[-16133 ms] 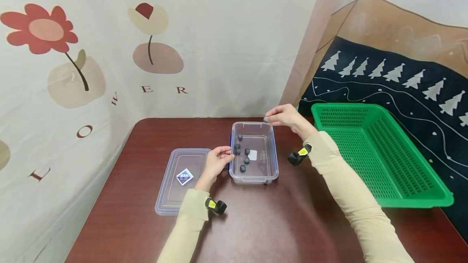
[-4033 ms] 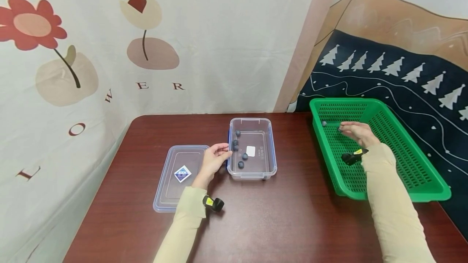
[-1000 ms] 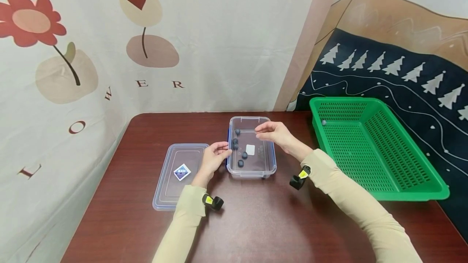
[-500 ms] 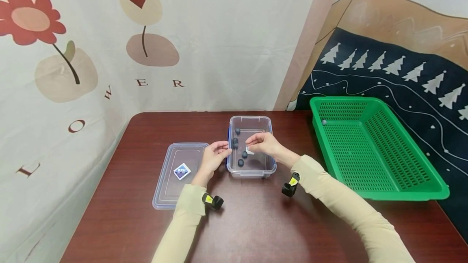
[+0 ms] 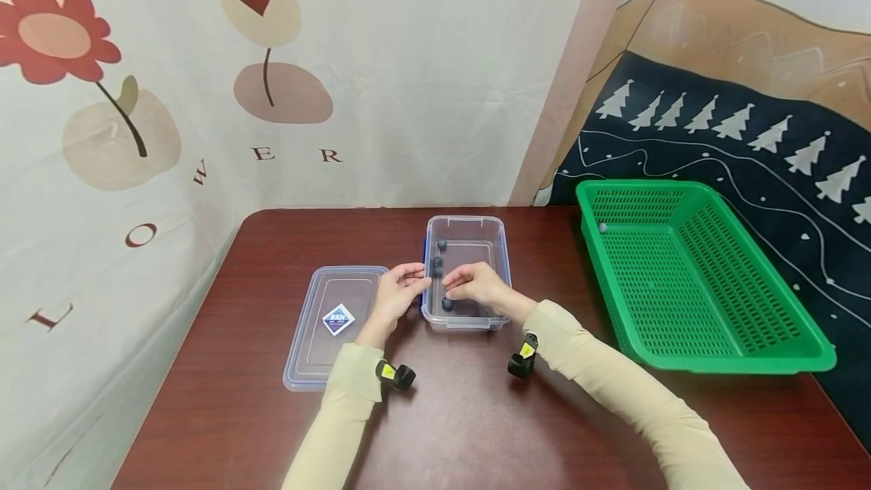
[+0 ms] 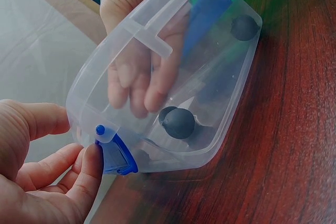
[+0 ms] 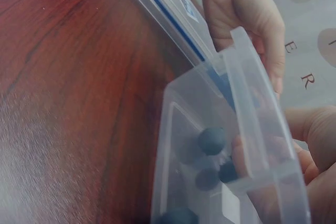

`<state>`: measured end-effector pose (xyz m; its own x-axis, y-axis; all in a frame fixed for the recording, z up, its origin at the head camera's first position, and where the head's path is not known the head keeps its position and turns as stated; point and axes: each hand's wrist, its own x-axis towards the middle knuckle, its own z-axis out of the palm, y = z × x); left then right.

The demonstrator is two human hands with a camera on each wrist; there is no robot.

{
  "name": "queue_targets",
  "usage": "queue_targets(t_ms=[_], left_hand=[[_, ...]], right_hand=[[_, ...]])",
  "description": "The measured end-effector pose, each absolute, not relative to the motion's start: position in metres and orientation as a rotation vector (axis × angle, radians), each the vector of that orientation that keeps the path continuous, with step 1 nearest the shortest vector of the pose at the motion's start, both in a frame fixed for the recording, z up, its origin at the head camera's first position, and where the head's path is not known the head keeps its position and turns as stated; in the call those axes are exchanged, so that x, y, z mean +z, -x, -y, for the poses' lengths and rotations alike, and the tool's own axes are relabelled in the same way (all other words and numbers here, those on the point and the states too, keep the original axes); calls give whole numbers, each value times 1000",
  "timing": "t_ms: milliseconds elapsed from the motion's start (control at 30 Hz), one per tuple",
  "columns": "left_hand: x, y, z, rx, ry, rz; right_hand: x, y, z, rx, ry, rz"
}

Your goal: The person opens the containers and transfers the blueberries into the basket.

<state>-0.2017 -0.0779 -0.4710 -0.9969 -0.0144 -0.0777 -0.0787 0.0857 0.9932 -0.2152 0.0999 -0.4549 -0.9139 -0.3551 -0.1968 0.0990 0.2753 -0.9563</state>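
Note:
A clear plastic box (image 5: 504,248) with blue latches stands on the table, holding several blueberries (image 5: 442,244). My left hand (image 5: 396,295) holds the box at its left side, fingertips on the blue latch (image 6: 118,157) in the left wrist view. My right hand (image 5: 479,286) reaches down into the box, thumb and fingers slightly apart. Its fingertips hang beside a blueberry (image 5: 447,304) near the front and hide part of the box floor. The right wrist view shows the fingertips close to a small dark berry (image 7: 228,171); no grip on it is visible.
The clear lid (image 5: 309,354) with a blue-and-white sticker lies flat to the left, partly beneath my left hand. A green perforated basket (image 5: 803,361) stands at the right, with one blueberry (image 5: 602,227) visible in its far left corner. A printed curtain hangs behind the table.
My right hand came from the green basket to the box, and over the last second lowered leftward into it. The box held more blueberries sixteen seconds ago. My left hand stays at the box.

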Motion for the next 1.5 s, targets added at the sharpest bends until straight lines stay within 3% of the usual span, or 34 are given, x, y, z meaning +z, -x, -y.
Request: queue_targets(t_ms=[1133, 1500], left_hand=[[-471, 202, 77, 2136, 106, -2254], [-472, 203, 78, 2127, 118, -2258]], right_hand=[[-466, 219, -82, -1303, 257, -2445], [-462, 220, -86, -1440, 262, -2333]])
